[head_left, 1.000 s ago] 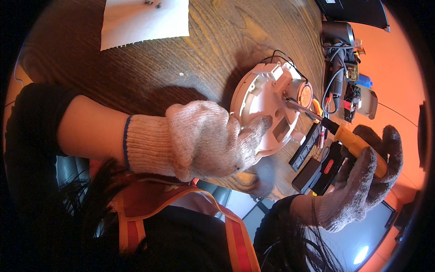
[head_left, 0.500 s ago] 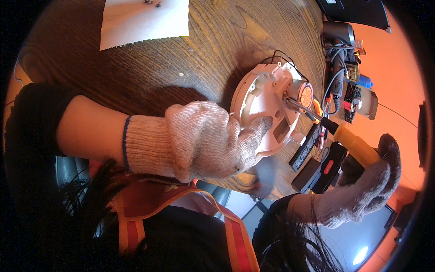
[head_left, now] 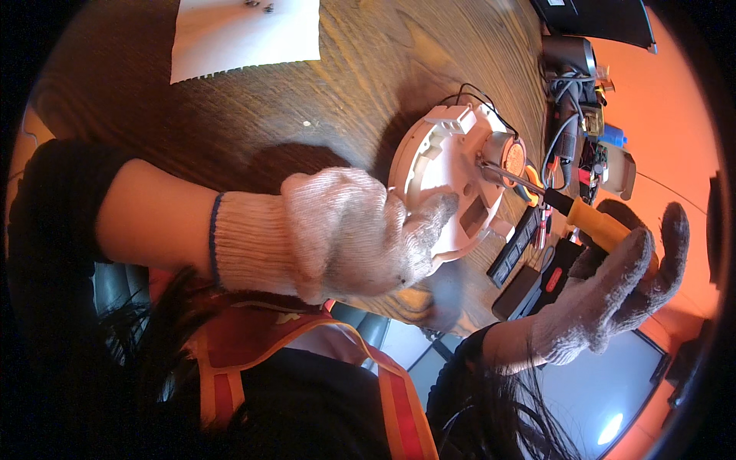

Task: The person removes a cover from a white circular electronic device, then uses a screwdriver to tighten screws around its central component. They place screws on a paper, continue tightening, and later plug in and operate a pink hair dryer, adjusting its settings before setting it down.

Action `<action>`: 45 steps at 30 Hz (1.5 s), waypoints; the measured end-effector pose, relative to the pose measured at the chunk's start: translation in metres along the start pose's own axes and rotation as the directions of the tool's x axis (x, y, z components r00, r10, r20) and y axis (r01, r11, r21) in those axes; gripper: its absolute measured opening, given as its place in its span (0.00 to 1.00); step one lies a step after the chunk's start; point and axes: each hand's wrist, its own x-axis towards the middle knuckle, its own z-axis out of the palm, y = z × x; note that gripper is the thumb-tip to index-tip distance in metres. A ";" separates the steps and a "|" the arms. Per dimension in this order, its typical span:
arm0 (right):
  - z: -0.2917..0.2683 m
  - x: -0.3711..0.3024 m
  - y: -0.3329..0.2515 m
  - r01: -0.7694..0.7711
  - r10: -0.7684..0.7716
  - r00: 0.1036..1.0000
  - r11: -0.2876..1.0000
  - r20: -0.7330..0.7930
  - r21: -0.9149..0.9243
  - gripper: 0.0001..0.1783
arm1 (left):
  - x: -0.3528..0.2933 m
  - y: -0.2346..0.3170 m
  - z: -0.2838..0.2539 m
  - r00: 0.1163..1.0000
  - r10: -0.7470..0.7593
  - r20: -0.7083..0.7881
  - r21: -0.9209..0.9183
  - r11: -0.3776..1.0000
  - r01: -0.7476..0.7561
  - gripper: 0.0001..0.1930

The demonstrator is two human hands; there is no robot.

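The housing (head_left: 454, 175) is a round, pale shell with raised ribs, a moulded rim and a dark rectangular opening; it sits on the tabletop (head_left: 345, 84), its ribbed face toward the right. A short cylindrical motor (head_left: 504, 159) with an orange end juts from that face, black wires (head_left: 498, 113) looping above it. The screwdriver (head_left: 558, 202), yellow-orange-handled with a black collar, slants, its steel shaft reaching the housing beside the motor; tip contact is unclear.

A brown wood-grained tabletop (head_left: 360, 100) lies beside an orange wall (head_left: 667, 142); lower right, a glossy grey panel (head_left: 619, 376) reflects white light (head_left: 610, 429).
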 end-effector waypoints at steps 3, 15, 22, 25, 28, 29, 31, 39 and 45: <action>0.009 -0.003 0.004 -0.079 0.087 0.996 0.981 -0.036 0.178 0.22 | 0.001 -0.001 0.003 0.999 0.009 -0.043 0.039 0.999 -0.007 0.14; 0.018 -0.002 0.021 0.169 -0.178 0.984 0.882 -0.022 0.439 0.24 | 0.002 0.000 0.007 0.988 0.030 -0.149 0.182 0.983 -0.003 0.15; 0.018 -0.009 0.013 0.126 -0.116 0.992 0.925 -0.048 0.359 0.34 | -0.003 0.000 0.009 0.989 0.048 -0.140 0.241 0.971 -0.013 0.15; 0.019 -0.005 0.015 0.144 -0.136 0.989 0.887 -0.050 0.439 0.34 | -0.001 -0.005 0.017 0.948 0.123 -0.293 0.297 0.954 -0.032 0.15; 0.015 0.001 0.019 0.123 -0.155 0.987 0.895 0.042 0.429 0.33 | 0.000 -0.003 0.013 0.960 0.061 -0.274 0.208 0.978 -0.003 0.15; 0.012 0.001 0.019 0.103 -0.132 0.990 0.928 0.057 0.359 0.32 | 0.000 -0.001 0.009 0.971 0.034 -0.238 0.187 0.982 0.011 0.16; 0.003 -0.001 0.019 0.068 -0.083 0.995 0.965 0.049 0.252 0.27 | 0.000 0.003 0.002 0.986 -0.018 -0.163 0.147 0.988 0.042 0.17; -0.033 0.001 0.023 0.259 -0.287 0.938 0.953 0.196 0.158 0.26 | 0.005 -0.003 0.006 0.981 0.047 -0.187 0.201 0.980 -0.009 0.21; -0.027 -0.001 0.011 0.123 -0.112 0.991 0.977 0.074 -0.174 0.18 | 0.000 -0.003 0.003 0.992 0.045 -0.121 0.144 0.989 -0.028 0.19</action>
